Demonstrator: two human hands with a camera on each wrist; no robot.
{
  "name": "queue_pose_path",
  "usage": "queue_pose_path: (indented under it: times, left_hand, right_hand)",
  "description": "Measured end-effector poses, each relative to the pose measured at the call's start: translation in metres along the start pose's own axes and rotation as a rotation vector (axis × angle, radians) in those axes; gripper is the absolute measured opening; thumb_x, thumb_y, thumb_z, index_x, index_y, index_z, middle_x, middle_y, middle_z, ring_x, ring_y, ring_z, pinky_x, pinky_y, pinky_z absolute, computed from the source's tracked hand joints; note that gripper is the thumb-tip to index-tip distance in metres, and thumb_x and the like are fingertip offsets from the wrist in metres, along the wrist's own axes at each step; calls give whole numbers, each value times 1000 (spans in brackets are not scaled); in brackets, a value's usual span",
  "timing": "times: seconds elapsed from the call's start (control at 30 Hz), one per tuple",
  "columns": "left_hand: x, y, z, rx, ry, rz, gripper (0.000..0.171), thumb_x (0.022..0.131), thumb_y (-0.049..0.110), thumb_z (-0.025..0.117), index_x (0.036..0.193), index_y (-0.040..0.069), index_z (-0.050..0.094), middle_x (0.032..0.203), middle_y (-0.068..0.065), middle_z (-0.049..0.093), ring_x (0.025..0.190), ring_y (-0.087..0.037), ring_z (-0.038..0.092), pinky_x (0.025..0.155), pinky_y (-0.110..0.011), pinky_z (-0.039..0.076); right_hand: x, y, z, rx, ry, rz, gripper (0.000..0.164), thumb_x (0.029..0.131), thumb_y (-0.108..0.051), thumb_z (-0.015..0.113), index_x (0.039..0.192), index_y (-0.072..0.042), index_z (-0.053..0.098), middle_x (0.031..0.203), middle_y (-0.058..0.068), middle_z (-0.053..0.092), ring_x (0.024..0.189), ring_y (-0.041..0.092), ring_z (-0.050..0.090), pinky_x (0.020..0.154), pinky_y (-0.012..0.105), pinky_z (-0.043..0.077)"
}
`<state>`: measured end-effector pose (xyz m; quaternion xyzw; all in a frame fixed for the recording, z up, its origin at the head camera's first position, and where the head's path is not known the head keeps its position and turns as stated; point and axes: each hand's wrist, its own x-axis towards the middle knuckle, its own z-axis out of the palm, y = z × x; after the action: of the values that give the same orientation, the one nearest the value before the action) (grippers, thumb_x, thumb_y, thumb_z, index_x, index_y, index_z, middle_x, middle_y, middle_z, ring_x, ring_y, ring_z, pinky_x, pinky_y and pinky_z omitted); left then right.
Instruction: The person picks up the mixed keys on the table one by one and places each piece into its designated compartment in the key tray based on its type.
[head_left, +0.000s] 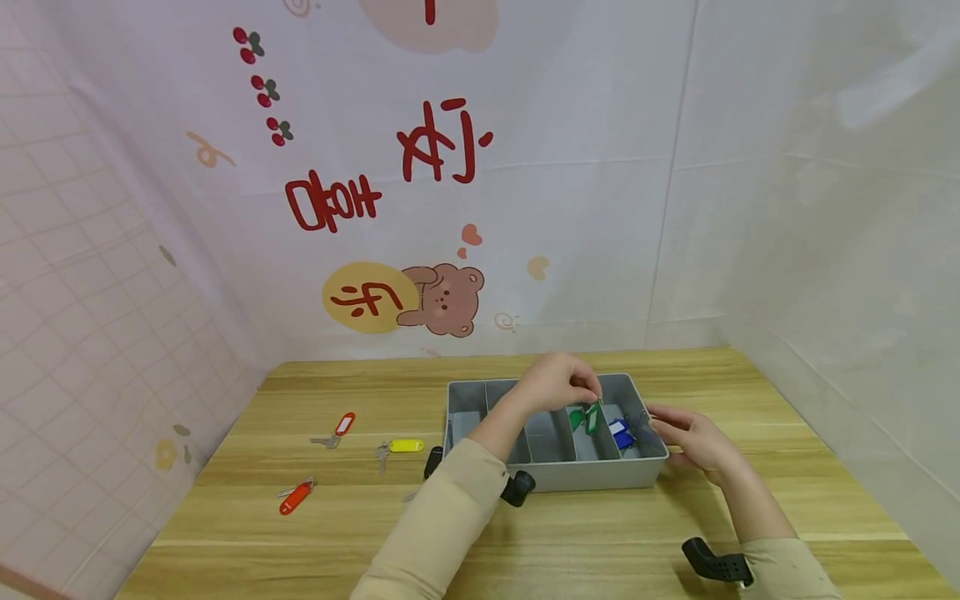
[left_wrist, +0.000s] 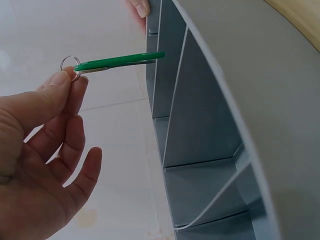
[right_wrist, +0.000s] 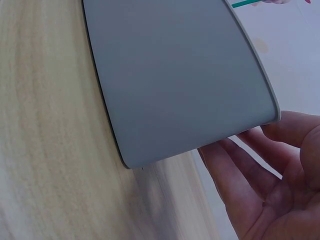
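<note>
At the left of the wood-grain bench [head_left: 600,542], a red oval plastic key tag [head_left: 297,498] lies near a red-rimmed, white-labelled key tag [head_left: 345,424], each with metal keys; loose as they are, a stray elbow could knock them about. To their right rests a yellow plastic key tag [head_left: 407,446], its key pointing toward the near edge. Next comes a black plastic key tag [head_left: 433,461], just beside the beige sleeve [head_left: 457,500]; it looks the likeliest to be dragged, since the forearm reaches right across there.

Further right, the left hand [head_left: 558,385] is over the grey plastic divided tray [head_left: 585,477]. Its grip is narrow, thumb and fingertip pinching the thin metal ring [left_wrist: 63,61] of a green plastic key tag [head_left: 593,419]. Held by the ring alone, tag and key could swing, catch a divider, or slip into the neighbouring compartment. Another green key tag [head_left: 576,419] sits in the compartment below, where the two rings might tangle.

In the rightmost compartment lie blue key tags [head_left: 621,433]. The right hand [head_left: 697,437], fingers fairly straight and closed round nothing, rests against the tray's right end; a hard push could slide the tray leftward and spoil the aim.
</note>
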<state>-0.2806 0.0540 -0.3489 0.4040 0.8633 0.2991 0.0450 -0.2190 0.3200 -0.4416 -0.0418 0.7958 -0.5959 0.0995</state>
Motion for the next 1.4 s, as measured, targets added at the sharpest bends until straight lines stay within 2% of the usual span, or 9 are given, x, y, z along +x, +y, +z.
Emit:
queue_pose_path:
  times: [0.1, 0.37, 0.7, 0.9, 1.13, 1.4]
  left_hand:
    - [1, -2, 3, 13, -13, 6, 8, 93, 17, 70, 90, 16, 77, 85, 11, 68, 74, -1, 59, 69, -16, 47]
    - [2, -5, 8, -25, -34, -13, 8, 94, 13, 70, 89, 14, 77, 83, 10, 68, 73, -1, 59, 67, -17, 47]
    - [2, -9, 10, -25, -45, -27, 9, 94, 12, 69, 91, 12, 77, 84, 8, 69, 72, -1, 60, 67, -16, 48]
    - [1, -10, 12, -33, -35, -65, 11, 95, 11, 67, 97, 10, 77, 90, 7, 69, 77, -3, 61, 69, -17, 48]
    - [-1, -10, 11, -46, -31, -70, 10, 95, 12, 68, 99, 10, 77, 93, 6, 69, 81, -4, 62, 72, -17, 49]
    - [-7, -8, 9, -84, -14, -52, 9, 93, 14, 70, 100, 12, 76, 93, 6, 70, 82, -2, 62, 73, -17, 49]
  right_hand:
    - [0, 0, 0, 3, 2, 5, 56, 104, -16, 51, 147, 13, 30, 139, 34, 46, 103, 16, 63, 81, 39, 56]
    - [-1, 0, 0, -2, -1, 6, 57, 105, -17, 51, 148, 13, 29, 140, 35, 44, 104, 15, 63, 80, 38, 56]
    - [0, 1, 0, -18, 3, 10, 56, 105, -17, 50, 148, 13, 29, 142, 36, 42, 108, 22, 62, 80, 38, 56]
    - [-1, 0, 0, -31, 3, 9, 57, 105, -18, 50, 148, 13, 29, 143, 36, 40, 111, 27, 61, 81, 39, 55]
    - [0, 0, 0, -36, 22, 25, 58, 104, -21, 53, 148, 11, 32, 141, 33, 45, 104, 15, 62, 81, 36, 55]
    - [0, -1, 0, -27, 23, 20, 58, 103, -22, 54, 148, 10, 33, 139, 31, 48, 101, 11, 63, 79, 35, 55]
